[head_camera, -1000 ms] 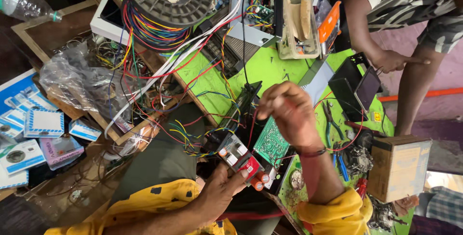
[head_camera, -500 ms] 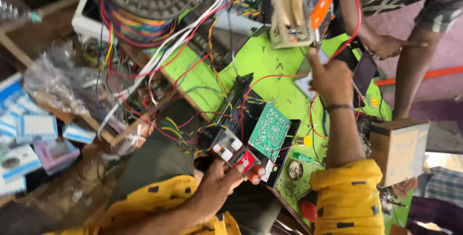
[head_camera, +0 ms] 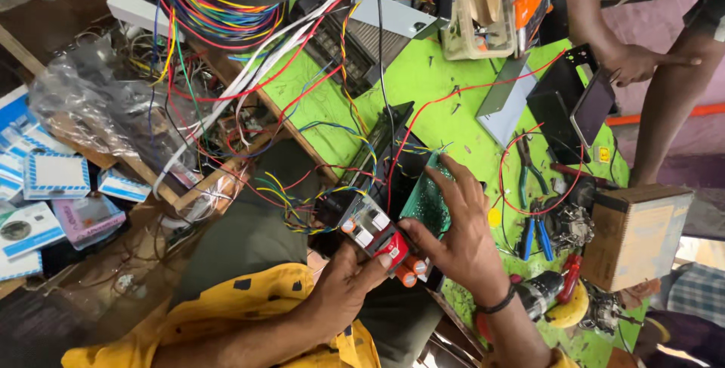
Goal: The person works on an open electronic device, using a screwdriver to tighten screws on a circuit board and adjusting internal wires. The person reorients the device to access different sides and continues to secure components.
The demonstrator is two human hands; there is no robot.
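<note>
— Head view: what do the hands hold?

— The left hand (head_camera: 343, 289) is closed around a small red-and-white component block (head_camera: 381, 236) with orange-capped parts, thumb on its red face. The right hand (head_camera: 461, 224) grips the green circuit board (head_camera: 427, 198), fingers spread over its top, thumb touching the block.

— Where are they?

— Just above the near edge of the green surface (head_camera: 423, 73), with coloured wires (head_camera: 302, 194) running into them from the left.

— Anything nearby?

— Blue-handled pliers (head_camera: 536, 236) lie just right of the right hand, a cardboard box (head_camera: 638, 236) farther right. Another person's hand (head_camera: 638, 62) rests by a dark phone (head_camera: 591, 107).
</note>
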